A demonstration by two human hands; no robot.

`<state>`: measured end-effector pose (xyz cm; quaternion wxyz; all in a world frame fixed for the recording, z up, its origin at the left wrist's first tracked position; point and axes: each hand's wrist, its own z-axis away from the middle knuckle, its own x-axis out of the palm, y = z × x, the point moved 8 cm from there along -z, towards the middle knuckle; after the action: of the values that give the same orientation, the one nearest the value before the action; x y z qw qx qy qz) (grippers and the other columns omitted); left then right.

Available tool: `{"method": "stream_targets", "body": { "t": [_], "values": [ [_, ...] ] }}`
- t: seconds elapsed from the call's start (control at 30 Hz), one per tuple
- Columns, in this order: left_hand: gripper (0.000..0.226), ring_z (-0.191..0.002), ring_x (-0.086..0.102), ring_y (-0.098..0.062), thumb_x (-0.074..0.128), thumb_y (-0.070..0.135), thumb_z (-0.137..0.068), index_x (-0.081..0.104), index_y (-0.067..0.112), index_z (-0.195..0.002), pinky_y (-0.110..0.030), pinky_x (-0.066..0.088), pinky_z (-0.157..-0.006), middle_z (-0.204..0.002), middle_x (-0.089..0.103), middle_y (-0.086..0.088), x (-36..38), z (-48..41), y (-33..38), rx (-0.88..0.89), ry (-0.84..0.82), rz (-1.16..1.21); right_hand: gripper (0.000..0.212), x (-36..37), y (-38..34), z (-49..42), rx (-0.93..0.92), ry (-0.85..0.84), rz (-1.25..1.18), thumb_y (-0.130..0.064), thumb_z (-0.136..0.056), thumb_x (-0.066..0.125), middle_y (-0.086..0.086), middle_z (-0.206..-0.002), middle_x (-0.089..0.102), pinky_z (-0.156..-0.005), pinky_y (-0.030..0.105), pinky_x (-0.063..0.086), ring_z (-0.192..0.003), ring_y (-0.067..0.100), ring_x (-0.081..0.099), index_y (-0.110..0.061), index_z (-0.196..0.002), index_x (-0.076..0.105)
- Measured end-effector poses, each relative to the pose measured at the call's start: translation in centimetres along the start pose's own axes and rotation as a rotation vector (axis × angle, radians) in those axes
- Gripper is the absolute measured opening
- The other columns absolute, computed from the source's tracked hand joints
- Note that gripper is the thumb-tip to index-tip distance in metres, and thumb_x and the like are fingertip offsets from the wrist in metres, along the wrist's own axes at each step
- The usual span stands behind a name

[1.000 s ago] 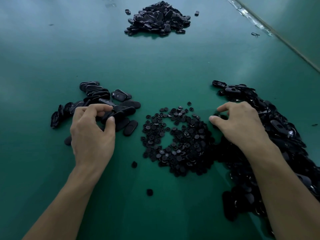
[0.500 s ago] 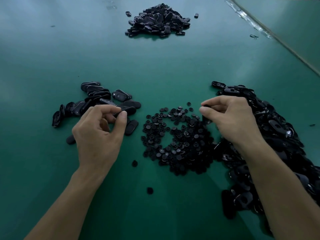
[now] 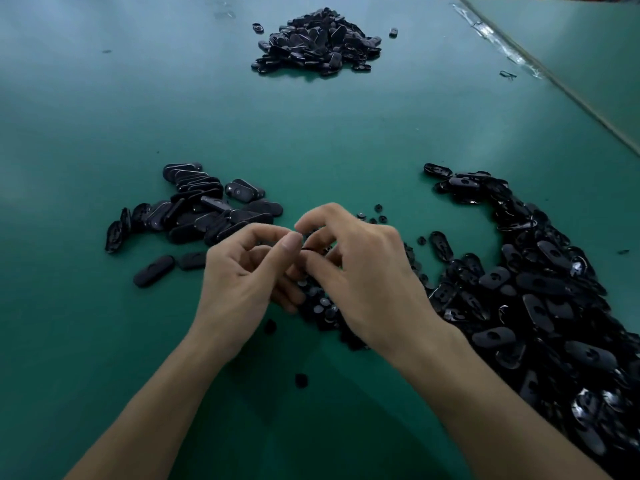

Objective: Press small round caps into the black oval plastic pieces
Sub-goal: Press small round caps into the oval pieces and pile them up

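Both hands, left (image 3: pixel 242 282) and right (image 3: pixel 367 282), meet fingertip to fingertip, pinching a small black piece (image 3: pixel 306 250).

Obscured and cropped items
Cap pile (image 3: pixel 322 306): mostly hidden beneath both hands; part pinched between fingertips (image 3: pixel 292 242): indistinct; right oval-piece heap (image 3: pixel 540 306): cut by frame edge.

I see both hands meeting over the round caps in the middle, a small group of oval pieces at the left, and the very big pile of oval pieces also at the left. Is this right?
Not quite. The head view shows the very big pile of oval pieces at the right, not the left. The rest holds: the left hand and right hand meet over the round caps, and the small group of oval pieces lies at the left.
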<state>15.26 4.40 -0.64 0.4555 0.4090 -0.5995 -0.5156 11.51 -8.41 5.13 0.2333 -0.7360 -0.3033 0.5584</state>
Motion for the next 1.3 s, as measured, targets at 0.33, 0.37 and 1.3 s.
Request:
{"method": "stream_targets", "body": {
  "t": [0.33, 0.37, 1.3],
  "values": [
    [0.012, -0.062, 0.069, -0.014, 0.073, 0.033, -0.080, 0.078, 0.024, -0.086, -0.022, 0.055, -0.051, -0.078, 0.075, -0.004, -0.7, -0.4, -0.7, -0.034, 0.000, 0.112, 0.043, 0.5, 0.3, 0.5, 0.074, -0.010, -0.210, -0.020, -0.085, 0.078, -0.008, -0.102, 0.076, -0.084, 0.027, 0.057, -0.095, 0.003, 0.069, -0.025, -0.125, 0.064],
    [0.007, -0.063, 0.069, -0.014, 0.074, 0.027, -0.081, 0.079, 0.024, -0.086, -0.022, 0.055, -0.052, -0.078, 0.075, -0.004, -0.8, -0.4, -0.8, -0.038, 0.012, 0.113, 0.041, 0.4, 0.7, 0.5, 0.102, -0.008, -0.236, -0.021, -0.085, 0.078, -0.008, -0.102, 0.075, -0.085, 0.023, 0.057, -0.095, 0.002, 0.068, -0.026, -0.124, 0.066],
    [0.014, -0.073, 0.072, -0.020, 0.082, 0.014, -0.075, 0.075, 0.024, -0.081, -0.023, 0.057, -0.067, -0.075, 0.072, -0.005, -1.3, -0.7, -0.9, -0.028, 0.048, 0.212, 0.034, 0.0, 6.1, 0.7, 0.306, -0.242, 0.400, -0.044, -0.095, 0.062, -0.004, -0.110, 0.055, -0.085, 0.032, 0.044, -0.108, 0.017, 0.052, -0.028, -0.125, 0.061]
  ]
}}
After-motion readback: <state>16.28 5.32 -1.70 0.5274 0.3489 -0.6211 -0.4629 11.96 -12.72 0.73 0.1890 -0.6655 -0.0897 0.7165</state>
